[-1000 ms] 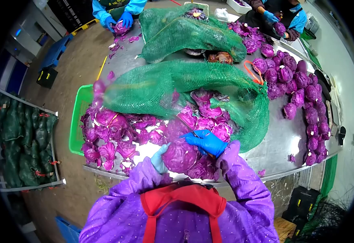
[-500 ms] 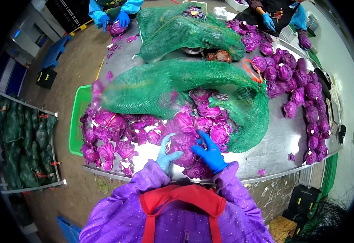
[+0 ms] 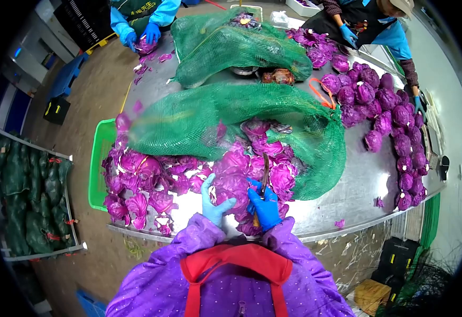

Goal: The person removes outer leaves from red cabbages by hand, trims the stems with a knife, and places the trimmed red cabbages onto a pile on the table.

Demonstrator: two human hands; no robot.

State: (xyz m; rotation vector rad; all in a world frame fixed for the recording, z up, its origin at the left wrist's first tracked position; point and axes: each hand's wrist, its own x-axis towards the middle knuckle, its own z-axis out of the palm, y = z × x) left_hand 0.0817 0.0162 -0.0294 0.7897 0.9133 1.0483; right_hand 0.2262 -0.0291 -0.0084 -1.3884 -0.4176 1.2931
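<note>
In a light blue glove, my left hand (image 3: 214, 203) cups the left side of a red cabbage (image 3: 230, 187) near the table's front edge, thumb across its lower front. My right hand (image 3: 265, 210), in a darker blue glove, is closed around a knife (image 3: 265, 171) at the cabbage's right side. The knife's dark, slightly curved blade points away from me; a bit of yellowish handle shows below the fingers. Loose purple cabbage leaves (image 3: 149, 171) lie heaped to the left. Just beyond, more cabbage spills from a green mesh sack (image 3: 188, 124).
A green crate (image 3: 100, 164) stands at the table's left end. Several trimmed cabbages (image 3: 384, 100) line the right side. A second mesh sack (image 3: 236, 50) lies farther back. Across the metal table (image 3: 347, 211), one co-worker's gloved hands (image 3: 142, 39) hold a cabbage; another co-worker (image 3: 368, 24) stands at right.
My right hand has closed in, and the knife blade now shows upright in it. My left hand stays on the cabbage. The right co-worker's arm has reached down toward the cabbage row.
</note>
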